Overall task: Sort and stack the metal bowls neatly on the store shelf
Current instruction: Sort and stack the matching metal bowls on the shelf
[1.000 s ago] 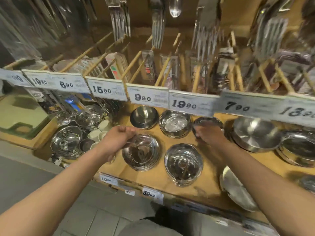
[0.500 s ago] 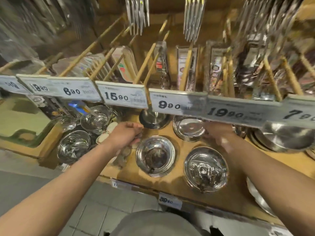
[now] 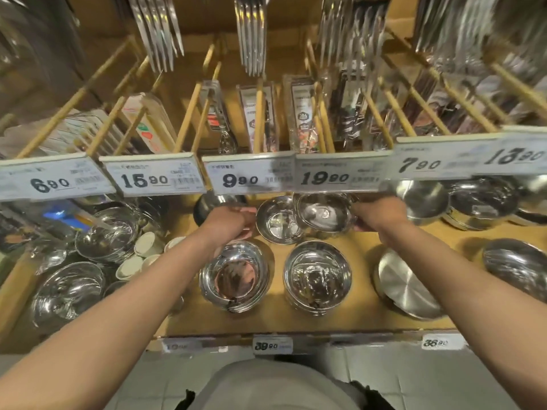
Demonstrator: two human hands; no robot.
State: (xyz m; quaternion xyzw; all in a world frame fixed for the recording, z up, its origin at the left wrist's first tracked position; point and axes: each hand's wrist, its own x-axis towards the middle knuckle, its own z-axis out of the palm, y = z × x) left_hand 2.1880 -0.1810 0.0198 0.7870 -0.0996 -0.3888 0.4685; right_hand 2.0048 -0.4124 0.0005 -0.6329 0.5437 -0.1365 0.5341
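Single head view — worn high, wide-angle, facing forward and down onto wooden shelf [image 3: 364, 255]; close, arm's reach — price tags [image 3: 251, 176] at mid-frame.

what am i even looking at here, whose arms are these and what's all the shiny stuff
The picture comes from one camera worn on a person's head, looking down and forward, so the two bare arms are the wearer's own. They stand at a wooden store shelf stocked with metal bowls. The left hand grips the rim of one small bowl. The right hand holds a second bowl, tilted and overlapping the first one's edge. Nearer the person sit two bowl stacks. White price tags line the rack above, where packaged utensils hang.
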